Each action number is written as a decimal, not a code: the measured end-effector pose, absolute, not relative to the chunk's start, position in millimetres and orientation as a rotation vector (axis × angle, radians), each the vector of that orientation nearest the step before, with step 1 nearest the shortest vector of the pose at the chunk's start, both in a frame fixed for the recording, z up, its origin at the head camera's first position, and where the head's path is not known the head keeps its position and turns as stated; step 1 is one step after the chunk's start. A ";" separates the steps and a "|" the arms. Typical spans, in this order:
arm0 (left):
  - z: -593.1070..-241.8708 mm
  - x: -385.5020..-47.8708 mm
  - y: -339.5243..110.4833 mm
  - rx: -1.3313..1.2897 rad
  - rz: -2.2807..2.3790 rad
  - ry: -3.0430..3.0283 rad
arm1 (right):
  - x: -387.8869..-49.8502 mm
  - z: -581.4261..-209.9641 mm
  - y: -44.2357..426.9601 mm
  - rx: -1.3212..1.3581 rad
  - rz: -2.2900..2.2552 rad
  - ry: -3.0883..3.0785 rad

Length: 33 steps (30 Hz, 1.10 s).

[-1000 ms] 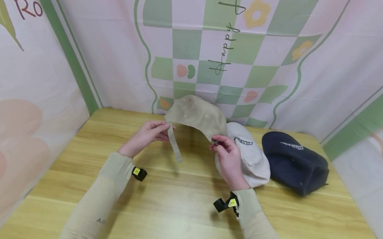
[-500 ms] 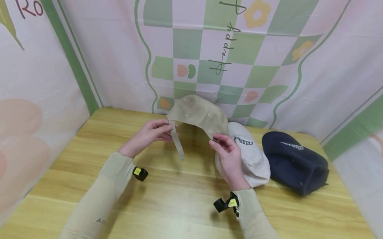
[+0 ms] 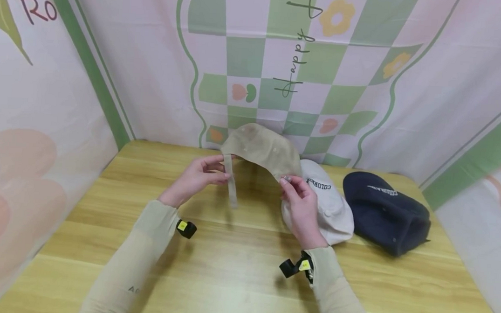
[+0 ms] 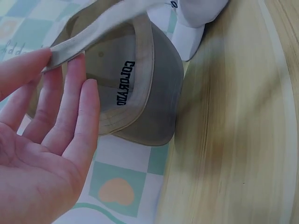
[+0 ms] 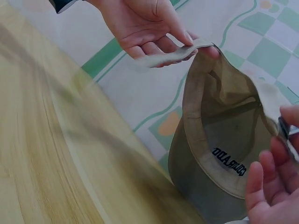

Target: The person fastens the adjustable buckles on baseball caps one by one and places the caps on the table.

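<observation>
A beige baseball cap (image 3: 262, 145) is held up near the back of the table, its rear opening toward me. My left hand (image 3: 193, 179) pinches the cap's adjustment strap (image 3: 232, 190) close to its base, and the loose end hangs down. At the opposite side of the opening, my right hand (image 3: 303, 208) pinches a small dark metal buckle (image 5: 282, 128) between thumb and fingers. Dark COLORADO lettering (image 4: 125, 83) shows inside the crown in the left wrist view. The brim (image 5: 184, 163) points away from me, seen in the right wrist view.
A white cap (image 3: 330, 206) lies just behind and right of my right hand. Beside it, farther right, is a navy cap (image 3: 384, 213). The wooden table (image 3: 228, 277) meets a patterned cloth backdrop (image 3: 280, 59) at the back and sides.
The beige cap's left side and my left hand have shifted slightly to the right and up. My left thumb has slid on the strap, whose hanging end has swung. My right hand has barely moved.
</observation>
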State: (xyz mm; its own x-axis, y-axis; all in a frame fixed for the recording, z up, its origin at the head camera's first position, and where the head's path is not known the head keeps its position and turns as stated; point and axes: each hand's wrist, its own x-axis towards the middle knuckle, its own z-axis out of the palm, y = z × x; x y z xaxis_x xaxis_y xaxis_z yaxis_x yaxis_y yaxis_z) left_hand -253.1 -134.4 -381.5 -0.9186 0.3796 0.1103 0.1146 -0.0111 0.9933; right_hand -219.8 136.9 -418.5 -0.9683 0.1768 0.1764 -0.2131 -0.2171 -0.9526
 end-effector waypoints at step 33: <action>-382.7 -246.9 -129.2 0.638 1.968 1.930 | -217.1 -411.4 139.4 0.146 2.231 -1.961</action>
